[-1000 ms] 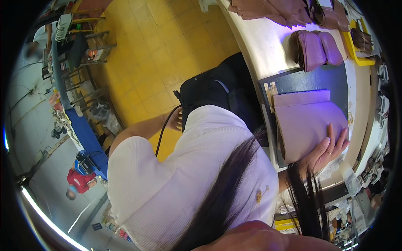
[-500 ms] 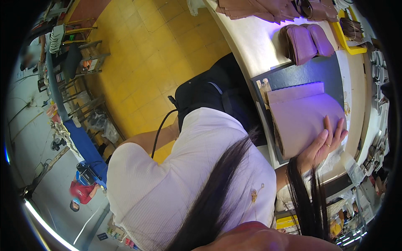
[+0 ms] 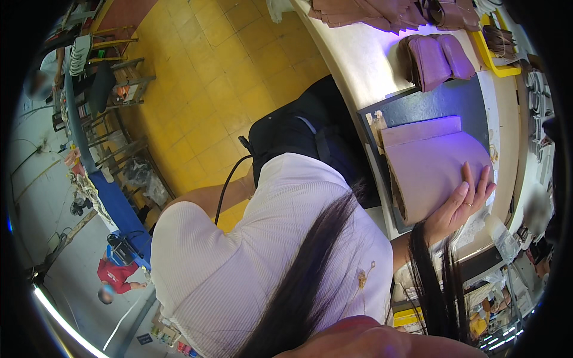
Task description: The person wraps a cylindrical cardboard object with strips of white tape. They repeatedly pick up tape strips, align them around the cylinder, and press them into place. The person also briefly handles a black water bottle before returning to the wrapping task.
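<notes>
My right hand (image 3: 459, 203) lies at the near right edge of a mauve-brown stack of thin sheets (image 3: 430, 170). Its fingers are stretched out and apart, with a ring on one of them. A narrower strip (image 3: 421, 130) runs along the stack's far edge. Beneath the stack is a dark grey board or shallow tray (image 3: 441, 107). My left forearm (image 3: 239, 188) passes beside my waist, and the left hand itself is hidden.
Bundles of brown cut pieces (image 3: 433, 59) stand behind the tray, with more pieces (image 3: 370, 9) at the table's far end. A yellow bin (image 3: 507, 70) is at the right. Across the tiled floor (image 3: 209, 65), a person in red (image 3: 116, 274) stands near a blue bench (image 3: 134, 230).
The co-worker in red has shifted slightly and stretched out an arm. Another person's blurred head has appeared at the right edge. My right hand and the stack look the same.
</notes>
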The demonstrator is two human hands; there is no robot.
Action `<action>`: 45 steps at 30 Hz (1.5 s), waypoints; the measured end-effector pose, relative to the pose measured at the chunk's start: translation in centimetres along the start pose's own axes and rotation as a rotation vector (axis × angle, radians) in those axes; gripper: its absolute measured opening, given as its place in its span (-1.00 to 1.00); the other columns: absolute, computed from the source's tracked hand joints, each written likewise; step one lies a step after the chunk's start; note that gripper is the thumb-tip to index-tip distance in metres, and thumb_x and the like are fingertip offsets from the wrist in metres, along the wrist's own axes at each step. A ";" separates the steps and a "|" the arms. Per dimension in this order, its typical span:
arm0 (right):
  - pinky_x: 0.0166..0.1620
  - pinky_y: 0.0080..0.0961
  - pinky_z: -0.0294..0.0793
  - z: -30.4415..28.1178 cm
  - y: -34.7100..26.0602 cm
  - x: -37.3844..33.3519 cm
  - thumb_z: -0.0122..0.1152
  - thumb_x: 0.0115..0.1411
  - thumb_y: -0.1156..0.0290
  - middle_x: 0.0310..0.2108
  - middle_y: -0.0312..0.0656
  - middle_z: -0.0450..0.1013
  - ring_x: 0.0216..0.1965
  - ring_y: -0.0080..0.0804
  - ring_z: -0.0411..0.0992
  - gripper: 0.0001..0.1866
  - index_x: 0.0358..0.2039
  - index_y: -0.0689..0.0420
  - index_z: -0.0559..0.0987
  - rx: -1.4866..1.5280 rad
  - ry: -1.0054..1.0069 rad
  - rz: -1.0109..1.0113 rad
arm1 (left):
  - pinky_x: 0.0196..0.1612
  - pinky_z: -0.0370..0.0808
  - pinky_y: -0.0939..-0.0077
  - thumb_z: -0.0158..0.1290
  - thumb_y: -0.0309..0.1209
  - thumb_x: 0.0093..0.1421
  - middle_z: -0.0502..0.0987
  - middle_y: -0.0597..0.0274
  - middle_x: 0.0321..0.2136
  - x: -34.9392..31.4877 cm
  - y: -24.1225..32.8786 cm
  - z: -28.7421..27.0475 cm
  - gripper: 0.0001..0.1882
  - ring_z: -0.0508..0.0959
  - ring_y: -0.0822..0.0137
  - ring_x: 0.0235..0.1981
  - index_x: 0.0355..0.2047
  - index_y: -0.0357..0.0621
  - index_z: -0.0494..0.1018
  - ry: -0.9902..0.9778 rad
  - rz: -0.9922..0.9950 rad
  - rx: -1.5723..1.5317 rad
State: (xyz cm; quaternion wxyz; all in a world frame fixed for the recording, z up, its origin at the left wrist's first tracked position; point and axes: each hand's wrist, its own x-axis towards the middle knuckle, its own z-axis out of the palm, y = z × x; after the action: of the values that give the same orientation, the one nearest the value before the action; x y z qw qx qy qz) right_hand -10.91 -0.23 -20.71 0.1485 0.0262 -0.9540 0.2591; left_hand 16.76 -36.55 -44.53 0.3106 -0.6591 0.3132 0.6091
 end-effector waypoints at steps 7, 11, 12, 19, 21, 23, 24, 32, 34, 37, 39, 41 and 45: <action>0.31 -0.07 -0.29 0.1 -0.1 -0.1 -0.16 0.29 0.24 0.21 -0.11 0.21 0.32 0.02 -0.11 -0.64 -0.14 0.11 0.58 0.042 0.026 0.053 | -0.13 0.41 0.41 -0.10 -0.02 0.21 0.47 0.09 -0.16 0.4 3.0 -0.7 -0.53 0.49 0.31 -0.22 -0.03 -0.09 0.37 0.027 0.074 0.148; 0.31 -0.09 -0.29 -0.3 -0.2 0.1 -0.10 0.26 0.26 0.19 -0.11 0.23 0.32 0.00 -0.10 -0.68 -0.15 0.09 0.58 0.017 0.016 0.044 | -0.12 0.40 0.42 -0.10 -0.03 0.21 0.47 0.10 -0.16 0.8 5.3 -1.8 -0.53 0.49 0.32 -0.22 -0.02 -0.09 0.37 0.053 0.116 0.283; 0.31 -0.08 -0.28 -0.5 -0.4 0.1 -0.08 0.25 0.26 0.18 -0.12 0.25 0.32 -0.01 -0.09 -0.69 -0.16 0.09 0.58 -0.016 0.004 0.068 | -0.12 0.40 0.42 -0.10 -0.03 0.21 0.47 0.10 -0.16 1.0 6.2 -2.3 -0.53 0.49 0.32 -0.22 -0.02 -0.09 0.37 0.059 0.130 0.325; 0.31 -0.02 -0.29 -1.5 0.1 0.0 -0.09 0.27 0.07 0.23 -0.17 0.16 0.33 -0.12 -0.06 -0.52 0.13 0.01 0.36 0.086 0.021 0.126 | -0.10 0.39 0.44 -0.09 -0.05 0.21 0.46 0.12 -0.15 3.3 16.9 -6.4 -0.54 0.48 0.33 -0.22 -0.01 -0.08 0.36 0.088 0.244 0.760; 0.31 -0.04 -0.22 -1.7 0.6 -0.3 -0.11 0.29 0.08 0.22 -0.15 0.17 0.31 -0.08 -0.01 -0.53 0.14 0.01 0.35 0.292 0.138 0.119 | -0.10 0.39 0.45 -0.09 -0.06 0.21 0.46 0.12 -0.14 4.6 20.7 -8.2 -0.54 0.48 0.33 -0.22 -0.01 -0.08 0.36 0.092 0.286 0.896; 0.29 -0.11 -0.09 -2.1 1.2 -1.2 -0.04 0.27 0.17 0.18 -0.13 0.24 0.28 -0.07 0.06 -0.59 0.08 0.03 0.41 0.422 0.275 0.188 | -0.10 0.39 0.45 -0.09 -0.06 0.21 0.46 0.13 -0.14 5.7 24.5 -9.8 -0.54 0.48 0.34 -0.22 -0.01 -0.08 0.36 0.093 0.341 1.030; 0.28 -0.14 -0.03 -2.3 1.7 -1.8 -0.01 0.26 0.21 0.16 -0.12 0.27 0.26 -0.07 0.10 -0.63 0.04 0.04 0.44 0.487 0.324 0.233 | -0.10 0.38 0.46 -0.09 -0.06 0.22 0.46 0.13 -0.14 6.0 26.3 -10.2 -0.54 0.48 0.34 -0.22 0.00 -0.08 0.35 0.083 0.376 1.101; -0.11 -0.42 0.39 -8.3 15.3 -8.7 0.16 0.12 0.46 -0.28 -0.15 0.48 -0.20 -0.22 0.42 -0.83 -0.25 0.12 0.60 -0.268 0.518 0.519 | -0.54 0.48 0.40 -0.09 -0.13 0.23 0.59 -0.07 -0.50 -8.6 35.0 9.3 -0.54 0.60 0.25 -0.60 -0.20 -0.39 0.42 0.315 0.179 2.097; -0.13 -0.40 0.39 -8.9 17.9 -10.2 0.18 0.12 0.44 -0.32 -0.15 0.47 -0.24 -0.21 0.41 -0.85 -0.28 0.11 0.62 -0.286 0.451 0.631 | -0.50 0.50 0.40 -0.05 -0.11 0.20 0.57 -0.12 -0.55 -15.6 32.2 16.8 -0.49 0.60 0.26 -0.62 -0.32 -0.48 0.44 0.217 0.233 2.278; -0.14 -0.38 0.39 -8.6 20.9 -10.8 0.19 0.11 0.37 -0.35 -0.15 0.47 -0.27 -0.20 0.40 -0.85 -0.33 0.11 0.64 -0.352 0.366 0.553 | -0.52 0.47 0.46 -0.07 -0.12 0.23 0.56 0.03 -0.61 -25.3 26.4 24.9 -0.56 0.56 0.28 -0.67 -0.46 -0.33 0.48 -0.157 0.670 2.366; -0.15 -0.37 0.39 -8.2 22.5 -10.7 0.20 0.09 0.36 -0.37 -0.13 0.47 -0.27 -0.20 0.40 -0.84 -0.34 0.11 0.64 -0.390 0.339 0.544 | -0.47 0.45 0.41 -0.06 -0.15 0.23 0.52 0.06 -0.63 -29.9 22.5 28.3 -0.58 0.55 0.23 -0.63 -0.49 -0.30 0.50 -0.475 0.957 2.291; -0.17 -0.35 0.39 -7.6 23.7 -10.8 0.21 0.07 0.35 -0.38 -0.12 0.46 -0.27 -0.18 0.41 -0.83 -0.35 0.11 0.64 -0.417 0.280 0.554 | -0.42 0.44 0.37 -0.05 -0.17 0.22 0.50 0.08 -0.63 -33.0 19.9 30.3 -0.64 0.53 0.19 -0.57 -0.40 -0.26 0.51 -0.694 1.113 2.227; -0.24 -0.30 0.39 -6.9 24.2 -10.8 0.24 0.03 0.35 -0.42 -0.10 0.45 -0.32 -0.13 0.43 -0.84 -0.38 0.12 0.63 -0.407 0.256 0.542 | -0.29 0.43 0.29 0.01 -0.21 0.20 0.54 0.02 -0.46 -34.4 17.0 32.5 -0.68 0.54 0.09 -0.40 -0.22 -0.24 0.47 -1.148 1.491 2.120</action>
State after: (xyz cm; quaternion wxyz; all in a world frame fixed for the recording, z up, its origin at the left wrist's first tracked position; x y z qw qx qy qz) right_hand -1.83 23.87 -30.02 0.1949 -0.2903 -0.9321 0.0949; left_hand -18.57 -20.06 -12.80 0.3435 0.5354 0.7164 0.2867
